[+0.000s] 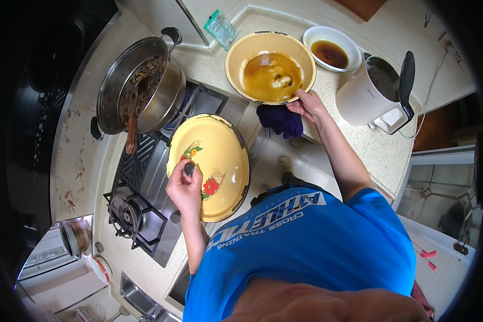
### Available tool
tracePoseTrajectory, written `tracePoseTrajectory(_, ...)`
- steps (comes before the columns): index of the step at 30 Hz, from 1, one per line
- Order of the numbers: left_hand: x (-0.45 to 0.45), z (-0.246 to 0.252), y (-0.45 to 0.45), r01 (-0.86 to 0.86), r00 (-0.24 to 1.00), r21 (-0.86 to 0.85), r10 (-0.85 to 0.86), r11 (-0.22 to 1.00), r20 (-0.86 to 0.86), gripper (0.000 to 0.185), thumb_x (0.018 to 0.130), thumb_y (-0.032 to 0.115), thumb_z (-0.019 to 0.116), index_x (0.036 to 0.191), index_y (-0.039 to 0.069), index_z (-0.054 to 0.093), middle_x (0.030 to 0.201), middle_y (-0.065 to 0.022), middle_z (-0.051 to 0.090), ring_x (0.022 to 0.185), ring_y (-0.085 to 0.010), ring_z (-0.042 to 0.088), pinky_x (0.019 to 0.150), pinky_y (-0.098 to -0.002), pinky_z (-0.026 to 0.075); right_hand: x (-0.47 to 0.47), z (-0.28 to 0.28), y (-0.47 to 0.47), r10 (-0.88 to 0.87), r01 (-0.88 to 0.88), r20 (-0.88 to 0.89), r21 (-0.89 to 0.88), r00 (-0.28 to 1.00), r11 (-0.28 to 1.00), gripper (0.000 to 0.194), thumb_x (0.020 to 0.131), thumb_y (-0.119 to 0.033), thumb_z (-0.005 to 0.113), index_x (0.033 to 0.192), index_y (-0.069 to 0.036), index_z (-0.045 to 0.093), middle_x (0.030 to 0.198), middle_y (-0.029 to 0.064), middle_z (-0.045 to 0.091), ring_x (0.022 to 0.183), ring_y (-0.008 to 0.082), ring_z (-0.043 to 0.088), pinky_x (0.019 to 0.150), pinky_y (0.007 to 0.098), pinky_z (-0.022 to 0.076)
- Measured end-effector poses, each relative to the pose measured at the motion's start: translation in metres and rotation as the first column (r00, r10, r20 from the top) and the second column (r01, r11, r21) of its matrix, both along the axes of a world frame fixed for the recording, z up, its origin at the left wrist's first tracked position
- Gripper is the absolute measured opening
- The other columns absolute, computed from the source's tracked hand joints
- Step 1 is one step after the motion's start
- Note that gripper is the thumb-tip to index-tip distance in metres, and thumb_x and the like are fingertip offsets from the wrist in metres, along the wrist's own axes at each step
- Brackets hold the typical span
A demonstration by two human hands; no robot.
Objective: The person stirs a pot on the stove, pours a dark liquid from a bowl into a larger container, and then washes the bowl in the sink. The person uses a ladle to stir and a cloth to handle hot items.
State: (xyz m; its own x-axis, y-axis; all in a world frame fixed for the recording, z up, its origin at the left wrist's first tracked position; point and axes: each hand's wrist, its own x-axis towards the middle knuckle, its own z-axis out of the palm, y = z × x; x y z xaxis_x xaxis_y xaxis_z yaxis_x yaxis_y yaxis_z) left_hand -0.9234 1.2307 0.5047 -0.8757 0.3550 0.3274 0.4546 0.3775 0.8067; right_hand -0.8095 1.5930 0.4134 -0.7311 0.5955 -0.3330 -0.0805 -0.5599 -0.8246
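My left hand (186, 187) pinches the dark knob of a yellow enamel lid (225, 169) painted with flowers. The lid is held up in front of the gas stove, its rim chipped. My right hand (307, 105) grips the near rim of a yellow enamel basin (235, 64), thumb on top. Amber liquid (265, 82) with a pale patch of foam or solids fills the basin's bottom. To the left, a large steel pot (161, 108) on the stove contains brown, shredded-looking food (149, 76). A wooden-handled utensil (133, 135) leans in it.
A white bowl of brown liquid (312, 34) and a white electric kettle (356, 100), its lid raised, stand on the right counter. A green packet (221, 28) lies behind the basin. Dark purple gloves (279, 120) hang at the counter edge. A bare gas burner (126, 215) sits left; the sink (137, 294) lies beyond.
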Motion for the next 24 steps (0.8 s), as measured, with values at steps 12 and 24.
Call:
tracePoseTrajectory(12, -0.017, 0.027, 0.079, 0.187, 0.979, -0.008, -0.187, 0.982, -0.08, 0.023, 0.072, 0.002, 0.071, 0.094, 0.002, 0.066, 0.057, 0.0034, 0.044, 0.052, -0.0033, 0.039, 0.051, -0.0174, 0.036, -0.002, 0.017, -0.007, 0.015, -0.008, 0.106, -0.063, 0.994, 0.998, 0.029, 0.09, -0.018, 0.046, 0.106, 0.007, 0.049, 0.084, 0.0167, 0.064, 0.063, 0.0208, 0.066, 0.057, 0.0299, 0.0578)
tracePoseTrajectory(24, -0.057, 0.06, 0.188, 0.374, 0.916, -0.079, -0.381, 0.924, -0.122, 0.023, 0.077, 0.004, 0.069, 0.099, -0.002, 0.065, 0.066, 0.0053, 0.049, 0.057, -0.0015, 0.039, 0.053, -0.0154, 0.035, 0.016, 0.022, -0.019, 0.074, -0.068, 0.089, -0.072, 0.993, 0.995, 0.054, 0.09, -0.043, 0.056, 0.115, 0.004, 0.046, 0.093, 0.0174, 0.062, 0.068, 0.0215, 0.064, 0.06, 0.0294, 0.0559)
